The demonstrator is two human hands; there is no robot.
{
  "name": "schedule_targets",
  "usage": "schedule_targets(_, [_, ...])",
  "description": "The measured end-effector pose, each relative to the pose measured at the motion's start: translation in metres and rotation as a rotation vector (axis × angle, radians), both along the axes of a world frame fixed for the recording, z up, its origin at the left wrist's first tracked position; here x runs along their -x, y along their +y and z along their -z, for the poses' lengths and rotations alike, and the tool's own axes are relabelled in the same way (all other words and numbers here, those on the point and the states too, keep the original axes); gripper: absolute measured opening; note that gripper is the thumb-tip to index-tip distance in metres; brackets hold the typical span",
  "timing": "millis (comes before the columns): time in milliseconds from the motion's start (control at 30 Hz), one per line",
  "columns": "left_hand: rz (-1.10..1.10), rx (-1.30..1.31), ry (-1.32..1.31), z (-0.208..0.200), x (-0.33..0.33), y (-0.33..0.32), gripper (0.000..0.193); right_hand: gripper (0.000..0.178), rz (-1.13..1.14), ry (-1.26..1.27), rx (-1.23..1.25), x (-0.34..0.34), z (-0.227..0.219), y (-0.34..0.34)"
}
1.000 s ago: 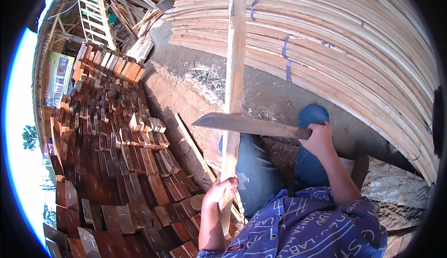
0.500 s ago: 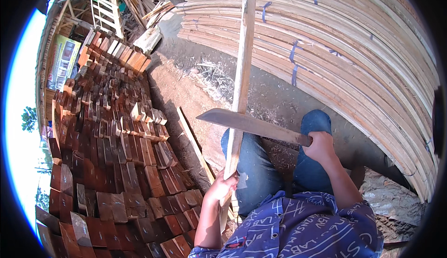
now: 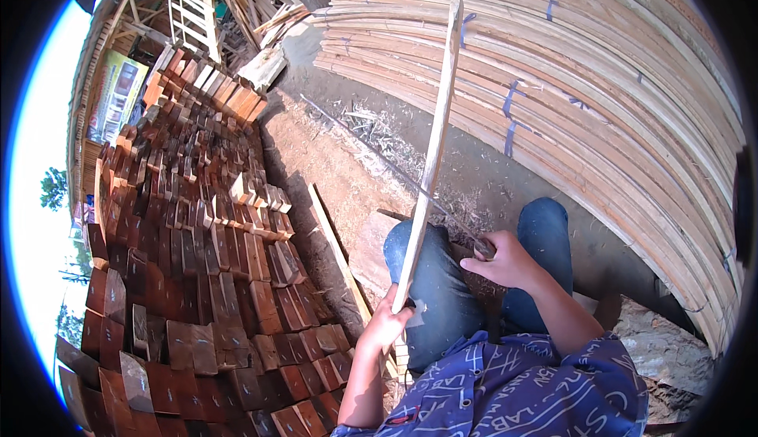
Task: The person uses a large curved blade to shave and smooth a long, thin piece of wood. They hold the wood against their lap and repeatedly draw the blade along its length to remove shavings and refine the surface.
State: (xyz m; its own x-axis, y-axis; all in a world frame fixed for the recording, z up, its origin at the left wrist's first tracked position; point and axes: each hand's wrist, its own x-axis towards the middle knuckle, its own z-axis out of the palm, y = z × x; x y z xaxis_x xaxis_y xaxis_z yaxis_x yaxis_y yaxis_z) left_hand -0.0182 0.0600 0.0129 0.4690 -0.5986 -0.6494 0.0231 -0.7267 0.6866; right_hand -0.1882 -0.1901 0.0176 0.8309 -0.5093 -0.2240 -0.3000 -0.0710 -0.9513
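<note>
My left hand (image 3: 388,320) is wrapped round the lower part of a long, narrow wooden strip (image 3: 439,133). The strip slants upward and away, its top tilted to the right. In my right hand (image 3: 505,259) is the handle of a machete (image 3: 371,151). Its blade is seen edge-on as a thin dark line, pointing to the far left. The blade crosses the strip below its middle; whether they touch I cannot tell. My left knee is right beside the strip.
Stacked dark-brown wood blocks (image 3: 189,303) fill the left side. Long strips in tied bundles (image 3: 505,58) curve along the right and back. Shavings (image 3: 379,133) lie on the ground ahead. A loose batten (image 3: 338,247) lies by the blocks. A ladder (image 3: 193,11) stands at the far left.
The machete blade has turned from its broad side to edge-on, and its tip now points farther away. My right hand has shifted slightly left. The strip leans more to the right.
</note>
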Motion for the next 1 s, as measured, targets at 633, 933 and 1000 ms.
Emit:
schedule_targets(633, [0.198,0.17,-0.143,0.0,-0.006,0.0,0.029,0.027,0.131,0.087,-0.545,0.024,-0.016,-0.043])
schedule_targets(933, [0.155,0.08,-0.229,-0.016,0.005,-0.009,0.027,0.03,0.305,0.107,-0.121,0.034,-0.002,-0.034])
schedule_targets(1000, [0.156,0.041,-0.221,-0.02,0.006,-0.011,0.028,0.031,0.383,0.046,0.039,0.034,0.001,-0.039])
